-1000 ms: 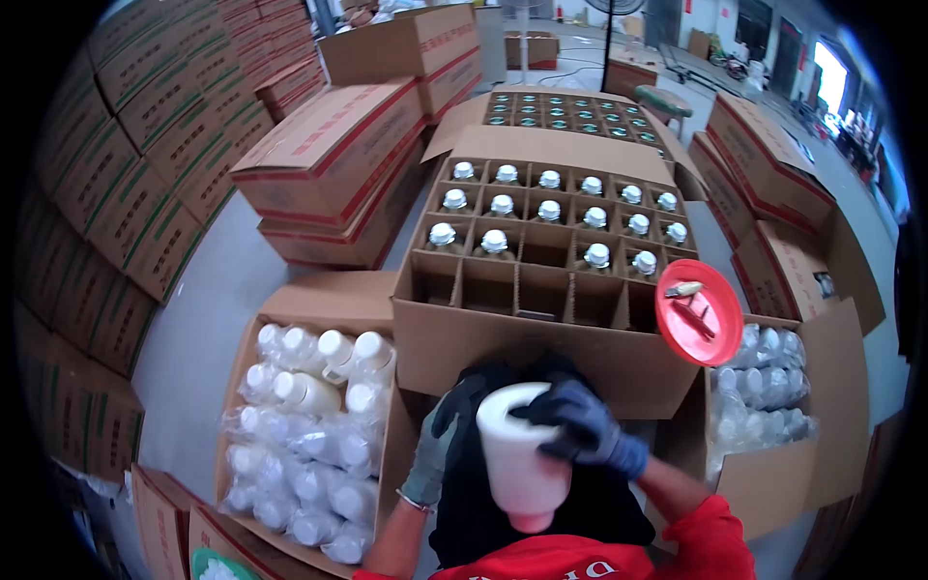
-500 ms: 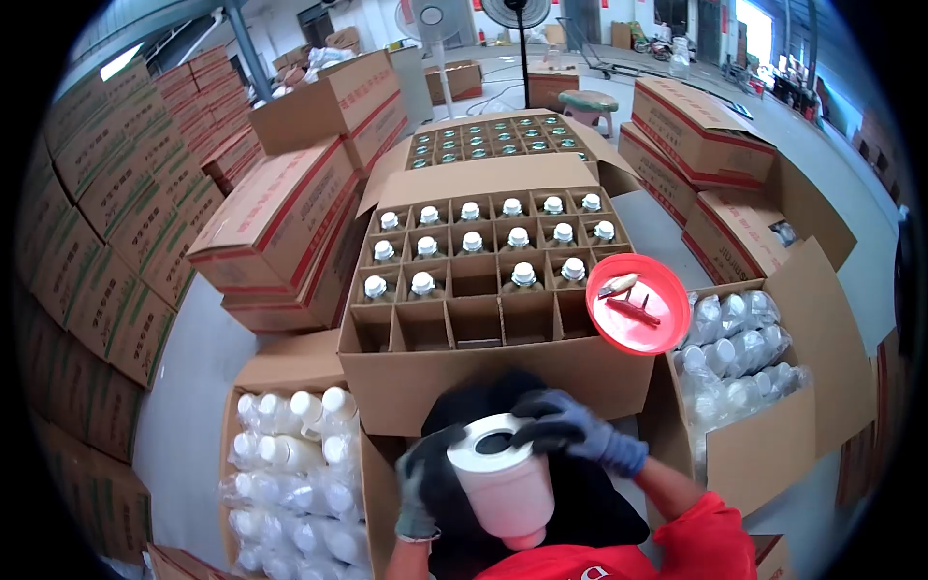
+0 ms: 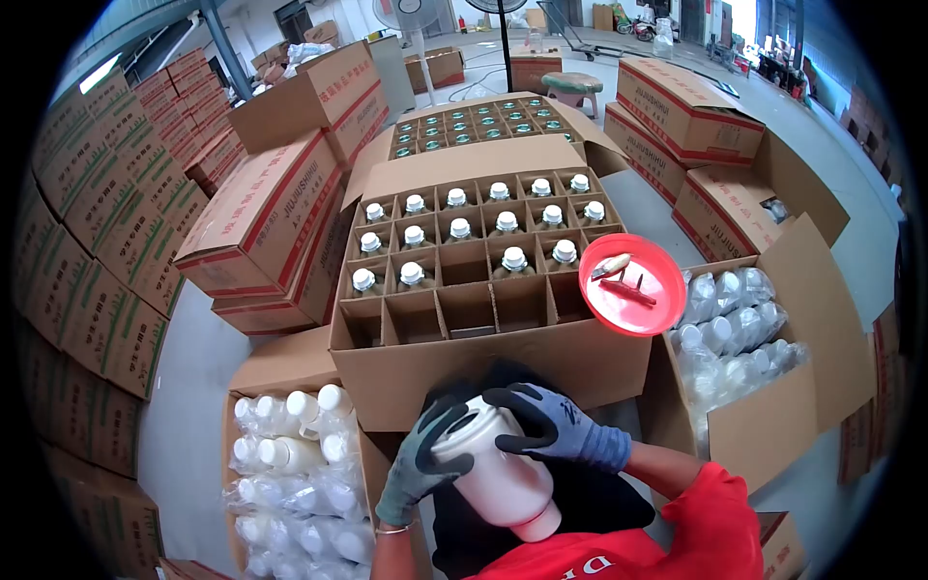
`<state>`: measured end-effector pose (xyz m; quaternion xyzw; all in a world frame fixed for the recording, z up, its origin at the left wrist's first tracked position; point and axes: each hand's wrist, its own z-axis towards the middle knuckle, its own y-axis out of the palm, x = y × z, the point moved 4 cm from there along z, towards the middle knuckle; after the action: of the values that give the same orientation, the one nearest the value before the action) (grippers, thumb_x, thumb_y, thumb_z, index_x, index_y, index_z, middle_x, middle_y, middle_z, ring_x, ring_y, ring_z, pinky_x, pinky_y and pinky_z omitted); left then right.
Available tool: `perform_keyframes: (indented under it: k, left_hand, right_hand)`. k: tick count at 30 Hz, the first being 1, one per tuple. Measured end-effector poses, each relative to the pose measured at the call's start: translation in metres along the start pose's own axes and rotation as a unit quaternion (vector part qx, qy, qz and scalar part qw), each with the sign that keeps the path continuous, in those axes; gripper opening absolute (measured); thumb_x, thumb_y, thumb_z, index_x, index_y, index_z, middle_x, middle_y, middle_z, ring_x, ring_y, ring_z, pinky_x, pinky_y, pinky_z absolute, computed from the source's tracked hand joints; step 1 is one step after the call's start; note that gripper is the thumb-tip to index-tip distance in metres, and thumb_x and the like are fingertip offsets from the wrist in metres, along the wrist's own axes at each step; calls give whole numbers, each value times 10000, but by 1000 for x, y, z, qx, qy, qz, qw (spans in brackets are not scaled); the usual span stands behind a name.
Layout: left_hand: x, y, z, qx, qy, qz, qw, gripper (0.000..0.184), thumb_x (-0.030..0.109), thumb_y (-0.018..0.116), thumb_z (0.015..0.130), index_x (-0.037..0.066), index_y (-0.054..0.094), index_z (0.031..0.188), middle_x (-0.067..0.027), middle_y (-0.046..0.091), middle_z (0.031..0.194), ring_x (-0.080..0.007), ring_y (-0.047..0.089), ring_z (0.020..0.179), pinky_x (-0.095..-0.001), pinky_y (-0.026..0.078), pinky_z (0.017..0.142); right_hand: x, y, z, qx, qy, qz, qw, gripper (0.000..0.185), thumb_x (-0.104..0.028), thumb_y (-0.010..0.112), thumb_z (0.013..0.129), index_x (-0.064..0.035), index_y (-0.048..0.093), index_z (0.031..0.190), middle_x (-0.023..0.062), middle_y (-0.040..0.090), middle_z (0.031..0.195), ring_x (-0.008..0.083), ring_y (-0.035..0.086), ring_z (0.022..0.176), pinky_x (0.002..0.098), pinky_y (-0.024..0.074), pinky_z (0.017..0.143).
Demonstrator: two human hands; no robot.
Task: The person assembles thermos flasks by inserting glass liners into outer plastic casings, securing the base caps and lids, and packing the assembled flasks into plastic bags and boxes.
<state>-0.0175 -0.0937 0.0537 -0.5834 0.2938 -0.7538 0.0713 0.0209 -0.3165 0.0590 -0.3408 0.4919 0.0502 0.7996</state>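
Note:
A white plastic bottle is tilted over my lap, its capped narrow end down towards me and its recessed base up. My left hand, in a grey-green glove with dark fingertips, is wrapped round the bottle's left side near the base. From the other side my right hand, in a blue-grey glove, grips the upper right edge. Just beyond my hands stands a divided carton with white-capped bottles upright in many compartments. A red plastic dish holding small red and pale tools sits on its right corner.
An open carton of bagged white bottles is to my left, another carton of bagged bottles to my right. Behind the divided carton is a second one. Stacked cartons line the left; a stool and fans stand farther back.
The bottle has tilted, its base swinging to the left. My right hand has moved from across the base to its right edge, and my left hand now reaches further round. The view has shifted slightly.

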Motion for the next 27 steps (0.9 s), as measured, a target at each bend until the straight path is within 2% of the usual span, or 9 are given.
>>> perform_keyframes:
  k: [5,9,11,15,17,19,22,24,27]
  left_hand:
    - [-6,-26,9,130,-33,-215,967,607,313,768,798,46,596,1314,-176,522,1395,-306,464,1325,-404,352,1104]
    - [26,-42,6,97,124,92,983,496,390,735,792,133,692,1215,-161,562,1360,-353,493,1290,-468,346,1107]
    - [26,-34,0,43,142,134,980,498,414,685,819,138,682,1233,-151,565,1358,-371,482,1289,-487,334,1107]
    - [4,-8,0,-21,44,-84,995,619,498,452,950,20,583,1321,-206,528,1377,-388,460,1306,-458,327,1107]
    - [-27,-4,-14,97,55,-109,988,589,451,501,945,-13,584,1299,-200,559,1349,-339,516,1267,-434,370,1087]
    - [-81,6,-36,298,-111,-323,891,449,298,529,991,-45,577,1277,-166,601,1302,-274,592,1173,-382,407,1067]
    - [-65,0,-23,232,-116,-247,934,538,359,483,1015,-16,463,1399,-168,480,1432,-274,451,1334,-402,328,1132]
    - [-52,8,-13,168,-94,-192,962,489,313,533,996,4,509,1375,-176,503,1413,-284,457,1332,-409,324,1131]
    - [-13,-1,2,40,9,-84,996,641,392,664,873,53,511,1396,-173,450,1461,-364,362,1397,-453,270,1156]
  right_hand:
    - [-13,2,27,36,-110,-46,992,696,-388,701,843,-78,445,1412,216,512,1329,384,503,1214,468,381,1058]
    - [-23,-3,33,45,-152,-80,984,684,-401,738,803,-104,505,1372,210,491,1307,404,496,1177,487,402,1020]
    - [-21,-4,28,33,-157,-54,986,667,-404,760,779,-103,545,1333,203,505,1255,403,508,1130,476,422,989]
    - [6,19,13,6,46,7,999,461,-358,783,774,-55,620,1080,161,566,1099,343,564,1011,405,466,903]
    - [33,24,6,29,37,56,997,390,-279,749,813,-19,604,1066,167,582,1043,327,595,952,398,487,839]
    - [51,0,-2,103,65,-25,992,425,-269,746,823,-13,589,1124,177,586,1046,325,599,972,394,493,845]
    - [45,-16,4,157,159,-44,974,492,-267,736,837,-8,561,1217,189,594,1121,333,597,1046,388,486,907]
    - [36,7,2,76,125,11,989,511,-266,716,852,-10,546,1259,194,583,1195,341,587,1095,385,471,950]
    - [12,18,10,17,62,15,998,570,-286,694,867,-10,514,1332,188,557,1313,345,554,1190,401,421,1035]
